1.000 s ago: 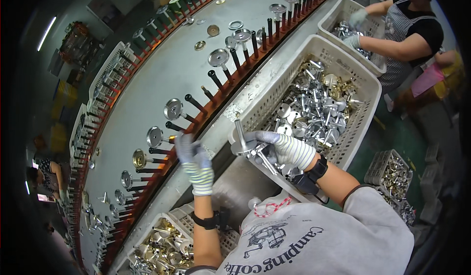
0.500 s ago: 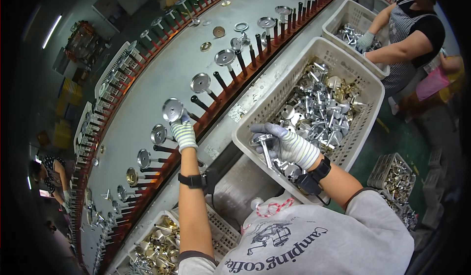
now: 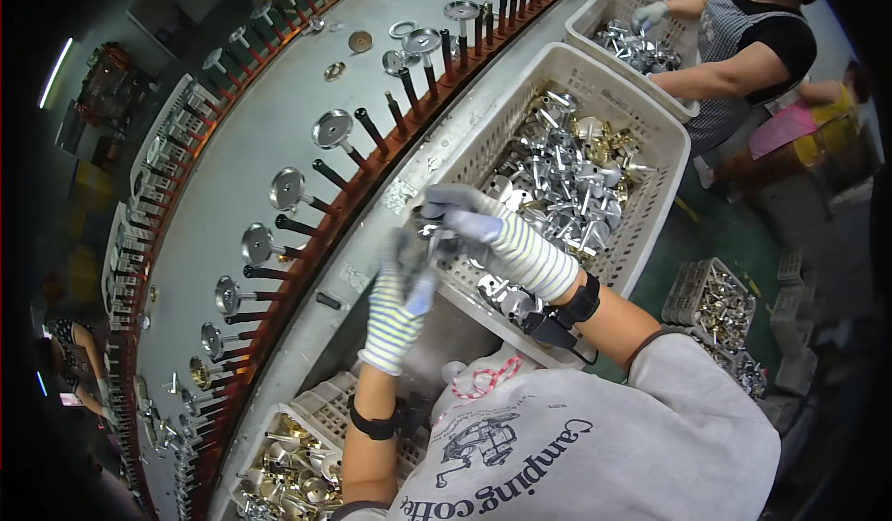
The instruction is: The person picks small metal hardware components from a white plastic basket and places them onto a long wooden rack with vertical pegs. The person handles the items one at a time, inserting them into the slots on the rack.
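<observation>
Striped knit gloves (image 3: 383,335) meet at a shiny metal piece (image 3: 428,227)
The right hand (image 3: 483,233) curls its fingers round it, by the near-left corner of a pale perforated plastic basket (image 3: 662,173) heaped with silvery and brassy stemmed discs (image 3: 576,173); the left hand (image 3: 401,284) is close against it, too blurred to tell whether its fingers grip. Dark lettering (image 3: 537,470) marks the grey shirt (image 3: 641,428). Lower left, another basket (image 3: 253,453) holds similar parts (image 3: 295,465); smooth round plates (image 3: 287,188) stand along the grey table (image 3: 223,131)

A shiny silver metal piece (image 3: 428,227), blurred and partly hidden, sits in the right hand (image 3: 469,228), close by the left hand (image 3: 400,275); its exact tilt is unclear.
</observation>
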`<state>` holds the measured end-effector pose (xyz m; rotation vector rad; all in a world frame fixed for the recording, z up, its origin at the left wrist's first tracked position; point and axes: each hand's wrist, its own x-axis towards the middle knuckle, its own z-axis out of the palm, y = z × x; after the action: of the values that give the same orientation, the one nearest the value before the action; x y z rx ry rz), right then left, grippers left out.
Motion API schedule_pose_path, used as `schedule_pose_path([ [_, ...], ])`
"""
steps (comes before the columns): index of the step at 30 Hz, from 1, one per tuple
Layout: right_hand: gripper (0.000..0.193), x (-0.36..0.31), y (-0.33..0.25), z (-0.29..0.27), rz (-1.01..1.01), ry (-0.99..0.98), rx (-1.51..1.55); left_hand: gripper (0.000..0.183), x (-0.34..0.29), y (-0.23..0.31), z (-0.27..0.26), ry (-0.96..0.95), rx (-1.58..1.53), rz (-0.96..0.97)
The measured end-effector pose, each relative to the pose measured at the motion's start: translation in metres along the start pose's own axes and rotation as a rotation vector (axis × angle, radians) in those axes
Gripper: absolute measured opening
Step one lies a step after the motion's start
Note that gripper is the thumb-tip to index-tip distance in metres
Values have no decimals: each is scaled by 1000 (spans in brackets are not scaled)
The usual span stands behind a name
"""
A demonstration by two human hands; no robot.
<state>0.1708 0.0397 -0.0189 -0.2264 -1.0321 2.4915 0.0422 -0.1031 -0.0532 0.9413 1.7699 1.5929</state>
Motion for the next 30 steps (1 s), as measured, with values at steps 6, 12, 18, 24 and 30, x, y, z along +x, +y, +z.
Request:
schedule_pose_path([
  [6, 49, 30, -36, -1, 223, -165, -508, 23, 0, 6, -13, -105, -215, -420],
  [12, 75, 68, 47, -147, 600, -315, -1698, 21, -11, -9, -39, -140, -459, -337],
  [18, 84, 61, 82, -155, 733, -299, -2074, 27, -34, -4, -60, -41, -275, -354],
  [24, 63, 44, 134, -132, 388, -334, -2026, 28, -26, -16, -70, 19, -408, -329],
  [30, 58, 35, 153, -136, 190, -355, -2054, 28, 8, 12, -87, 146, -466, -196],
])
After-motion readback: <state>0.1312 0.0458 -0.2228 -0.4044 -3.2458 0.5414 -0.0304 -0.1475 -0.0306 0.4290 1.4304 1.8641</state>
